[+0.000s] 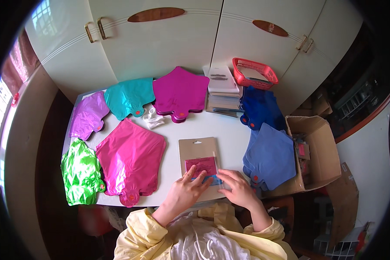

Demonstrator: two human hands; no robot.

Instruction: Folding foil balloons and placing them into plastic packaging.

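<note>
A tan cardboard backing card [198, 148] with a hanging slot lies on the white table in front of me. On its lower part sits a folded pink foil piece [203, 164], with a blue strip [210, 179] just below. My left hand [187, 191] is open, its spread fingertips resting on the pink piece and the blue strip. At the card's right edge, by what looks like clear plastic film [220, 184], is my right hand [239, 189]. Its fingers are stretched out and the thumb stands apart from them. Whether the right fingertips press on the film is hard to see.
Flat foil balloons ring the table [173, 151]: pink [132, 156], green [80, 173], purple [89, 115], teal [128, 96], magenta [180, 91] and blue [271, 156]. A white cloth bundle [153, 118], stacked cards [223, 93], a red basket [255, 71] and a cardboard box [323, 151] stand around.
</note>
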